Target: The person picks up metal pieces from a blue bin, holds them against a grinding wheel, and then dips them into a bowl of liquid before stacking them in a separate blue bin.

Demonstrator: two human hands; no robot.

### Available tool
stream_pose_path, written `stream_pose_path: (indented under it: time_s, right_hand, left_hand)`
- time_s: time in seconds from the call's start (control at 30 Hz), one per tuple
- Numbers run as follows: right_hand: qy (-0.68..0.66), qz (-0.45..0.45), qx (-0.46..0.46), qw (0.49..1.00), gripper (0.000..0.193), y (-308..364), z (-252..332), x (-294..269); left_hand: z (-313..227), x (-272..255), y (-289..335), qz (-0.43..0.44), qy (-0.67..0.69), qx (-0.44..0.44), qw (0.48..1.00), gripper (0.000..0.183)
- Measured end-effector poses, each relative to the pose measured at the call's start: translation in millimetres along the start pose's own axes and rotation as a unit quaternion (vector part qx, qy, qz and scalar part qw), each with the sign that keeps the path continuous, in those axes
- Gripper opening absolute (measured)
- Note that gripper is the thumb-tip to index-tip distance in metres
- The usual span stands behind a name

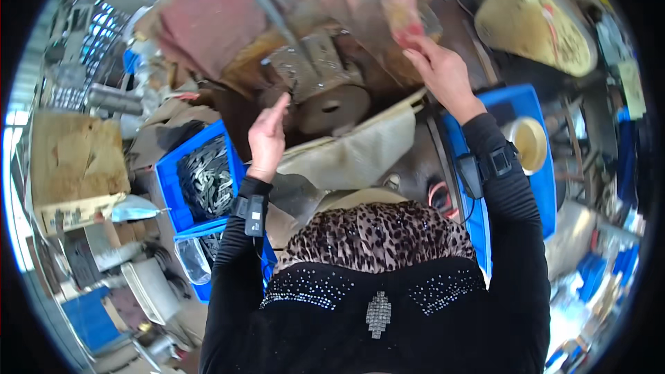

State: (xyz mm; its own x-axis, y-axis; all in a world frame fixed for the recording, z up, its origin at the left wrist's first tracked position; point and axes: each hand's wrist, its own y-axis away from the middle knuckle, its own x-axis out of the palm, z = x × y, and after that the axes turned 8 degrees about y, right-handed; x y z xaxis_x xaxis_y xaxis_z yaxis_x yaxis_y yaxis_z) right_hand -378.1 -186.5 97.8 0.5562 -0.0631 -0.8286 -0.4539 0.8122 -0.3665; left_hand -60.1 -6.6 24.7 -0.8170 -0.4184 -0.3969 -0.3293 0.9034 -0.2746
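A machine stands before me, with a worn reddish cover [222, 21], a greasy metal block [312, 66] and a round metal disc [332, 112] with a central hole. From the block a steel rod [278, 22] slants up. My left hand [269, 135] is raised beside the disc, fingers stretched upward, nothing visible in them. Higher on the right, my right hand [447, 73] has its bent fingers at the red lower end of a blurred pinkish machine arm [398, 0]. Whether those fingers grip it or only touch it is unclear. A pale sheet [353, 149] hangs below the disc.
On my left, a blue bin [166, 190] holds many dark metal pieces [208, 179]; another blue bin [201, 291] sits below it. A long blue tray [547, 187] on my right contains a cream round tub [530, 145]. A worn yellowish panel [533, 24] stands beyond.
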Motion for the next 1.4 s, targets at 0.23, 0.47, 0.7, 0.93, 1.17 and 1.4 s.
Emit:
stream_pose_path:
  time_s: [0.23, 0.47, 0.7, 0.93, 1.17, 1.4]
  right_hand:
    - [0.081, -0.026, -0.094, 0.992, 0.059, -129.9, 125.8, 75.2]
    - [0.182, 0.033, -0.051, 0.981, 0.043, -184.9, 182.7, 108.2]
    - [0.211, 0.029, -0.003, 0.977, 0.031, -181.4, 193.9, 116.1]
    - [0.193, 0.045, 0.008, 0.980, 0.029, -184.1, 196.2, 115.7]
    - [0.157, 0.109, 0.022, 0.981, 0.030, -185.2, 201.3, 106.2]
    - [0.166, 0.064, -0.026, 0.984, 0.031, -187.0, 192.8, 113.2]
  left_hand:
    - [22.3, -14.9, 15.2, -0.021, -0.145, 0.082, 0.986, 0.035]
    - [11.8, -17.0, 16.1, -0.016, -0.120, 0.050, 0.991, 0.033]
    - [11.8, -19.0, 13.6, 0.051, -0.047, 0.049, 0.996, 0.037]
    - [11.3, -20.1, 10.5, 0.083, -0.018, 0.034, 0.996, 0.029]
    - [9.3, -21.7, 12.9, 0.054, -0.029, 0.038, 0.997, 0.029]
    - [10.5, -19.0, 14.9, 0.043, -0.069, 0.042, 0.996, 0.030]
